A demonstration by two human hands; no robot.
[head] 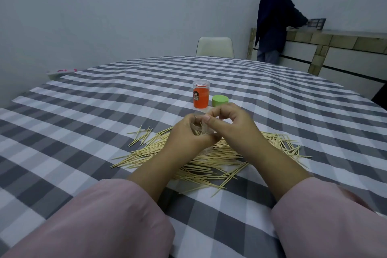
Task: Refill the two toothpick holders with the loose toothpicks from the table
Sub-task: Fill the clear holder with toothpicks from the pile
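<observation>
Two hands work above the toothpick pile (209,157): my left hand (188,138) grips a clear holder (199,130) steady while my right hand (230,123) pinches toothpicks into its mouth.

The orange holder (201,97) bears a dark label (print too small to read).

Capped holder (201,97) stands behind the toothpick pile (209,159) (loose lid (220,100) just right of it)

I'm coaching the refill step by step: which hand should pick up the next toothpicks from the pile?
Probably the right hand: the left hand grips the clear holder, so it is busy, and the loose toothpicks lie just below.
</observation>
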